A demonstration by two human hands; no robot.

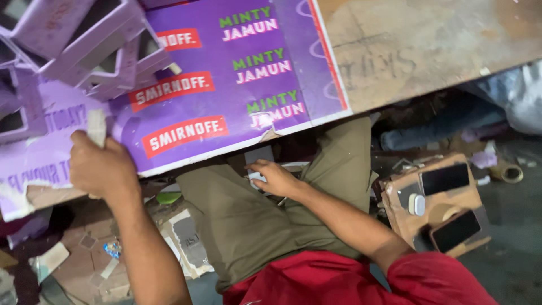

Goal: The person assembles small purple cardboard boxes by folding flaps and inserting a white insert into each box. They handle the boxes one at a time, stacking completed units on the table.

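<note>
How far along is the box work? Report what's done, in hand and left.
Done: folded purple boxes are piled at the table's far left. In hand: the left hand grips a pale strip on the printed purple sheet; the right hand reaches under the table. Left: that sheet lies flat, unfolded.

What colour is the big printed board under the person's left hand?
Purple printed board with red labels and a white edge, seen from the head camera.

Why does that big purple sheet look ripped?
The purple printed sheet is torn along its lower left edge, near the left hand, baring brown board. Paper scraps litter the floor below.
</note>
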